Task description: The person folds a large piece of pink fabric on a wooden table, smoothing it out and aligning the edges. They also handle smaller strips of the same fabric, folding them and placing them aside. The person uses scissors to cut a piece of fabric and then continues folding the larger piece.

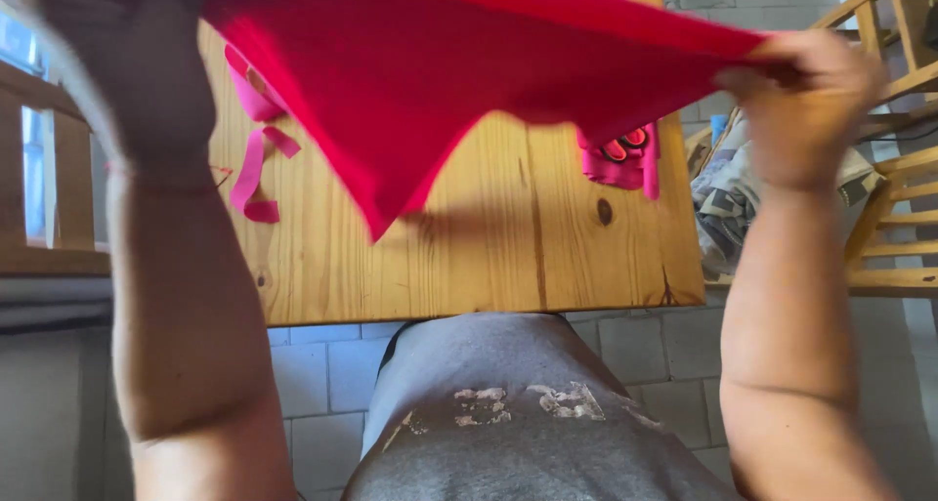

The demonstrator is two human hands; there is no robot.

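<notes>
A large piece of red fabric (459,71) is stretched in the air above a wooden table (469,257). My left hand (137,62) grips its left edge at the top left, close to the camera and blurred. At the right, my right hand (806,96) pinches the fabric's other corner. The cloth hangs to a point over the middle of the table.
Pink fabric strips (256,159) lie on the table's left part. A bundle of pink cloth with red-handled scissors (625,154) sits at the right. A wooden chair (894,169) with folded cloth (728,203) stands to the right. The floor is grey tile.
</notes>
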